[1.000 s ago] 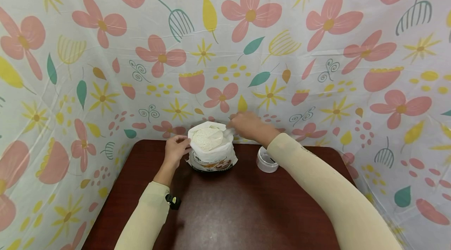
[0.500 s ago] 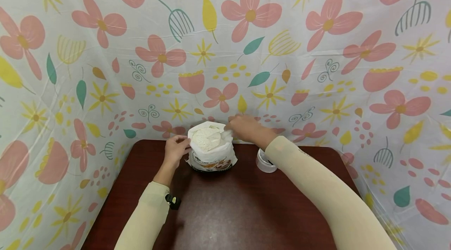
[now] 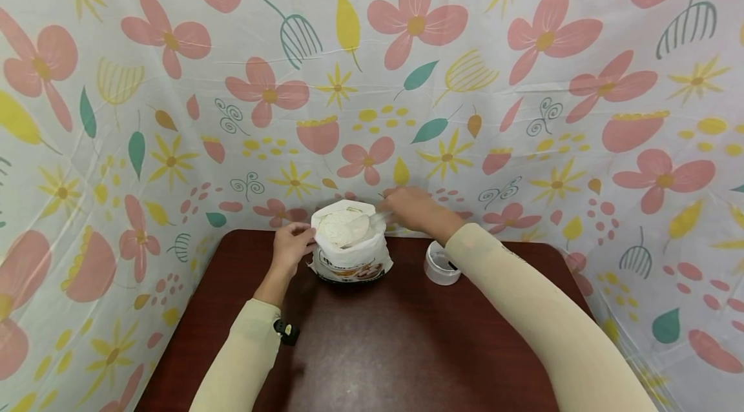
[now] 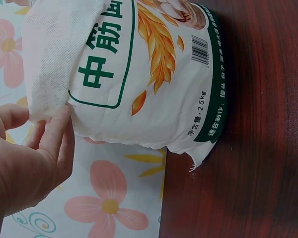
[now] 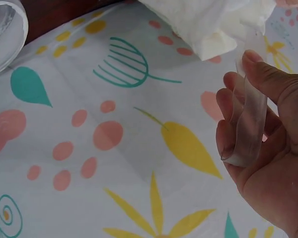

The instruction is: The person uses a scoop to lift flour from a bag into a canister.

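Observation:
An open white flour bag (image 3: 349,256) stands at the back of the table, its top folded outward around pale flour (image 3: 332,228). My left hand (image 3: 289,245) pinches the left side of the folded rim between thumb and fingers, and the left wrist view shows this hand (image 4: 37,153) at the bag's (image 4: 154,89) cuff. With my right hand (image 3: 409,208) I grip the handle of a translucent plastic scoop (image 5: 251,119). The scoop's bowl lies over the flour inside the bag's mouth, seeming to carry some flour.
A round clear plastic tub (image 3: 442,267) stands right of the bag, under my right forearm, with a small dark thing at its inner side. Behind the dark red-brown table (image 3: 372,341) hangs a flower-printed curtain (image 3: 372,108), close to the bag and my right hand.
My right hand and the scoop have shifted slightly to the right, and the scoop's bowl appears turned a little. The left hand keeps its place on the rim.

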`<state>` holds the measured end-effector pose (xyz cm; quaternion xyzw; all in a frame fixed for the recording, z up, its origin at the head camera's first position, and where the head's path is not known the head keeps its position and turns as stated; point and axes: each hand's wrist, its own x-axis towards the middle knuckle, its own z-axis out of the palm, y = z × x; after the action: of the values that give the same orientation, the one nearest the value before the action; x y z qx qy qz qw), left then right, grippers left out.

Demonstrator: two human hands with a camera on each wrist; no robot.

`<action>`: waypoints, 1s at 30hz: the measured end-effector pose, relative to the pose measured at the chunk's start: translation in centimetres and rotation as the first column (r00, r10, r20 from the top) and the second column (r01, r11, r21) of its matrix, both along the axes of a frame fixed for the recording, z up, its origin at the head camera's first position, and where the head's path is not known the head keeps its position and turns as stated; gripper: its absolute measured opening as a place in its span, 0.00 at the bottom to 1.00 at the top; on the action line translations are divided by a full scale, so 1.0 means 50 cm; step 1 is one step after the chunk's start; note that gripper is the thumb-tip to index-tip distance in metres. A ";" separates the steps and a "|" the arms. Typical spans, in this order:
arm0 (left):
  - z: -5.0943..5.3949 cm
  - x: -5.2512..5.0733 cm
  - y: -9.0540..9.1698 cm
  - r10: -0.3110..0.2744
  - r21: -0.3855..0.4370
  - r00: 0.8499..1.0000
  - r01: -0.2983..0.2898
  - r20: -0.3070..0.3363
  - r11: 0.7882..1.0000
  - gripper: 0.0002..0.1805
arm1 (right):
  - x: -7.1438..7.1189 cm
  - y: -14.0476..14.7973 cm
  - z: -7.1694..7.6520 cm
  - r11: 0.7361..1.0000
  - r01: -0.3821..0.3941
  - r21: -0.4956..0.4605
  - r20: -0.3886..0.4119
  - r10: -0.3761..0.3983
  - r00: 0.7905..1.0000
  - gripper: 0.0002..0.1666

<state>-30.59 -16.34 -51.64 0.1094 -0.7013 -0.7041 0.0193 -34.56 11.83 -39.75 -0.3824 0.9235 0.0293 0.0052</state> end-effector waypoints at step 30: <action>-0.001 0.001 -0.004 -0.018 -0.003 1.000 0.018 -0.004 1.000 0.17 | 0.023 0.097 -0.077 0.914 0.046 -0.403 -0.027 -0.062 0.998 0.23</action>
<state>-30.53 -16.52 -51.72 0.1016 -0.7032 -0.7036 0.0146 -33.42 16.68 -43.59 -0.3489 0.9200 -0.1538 -0.0908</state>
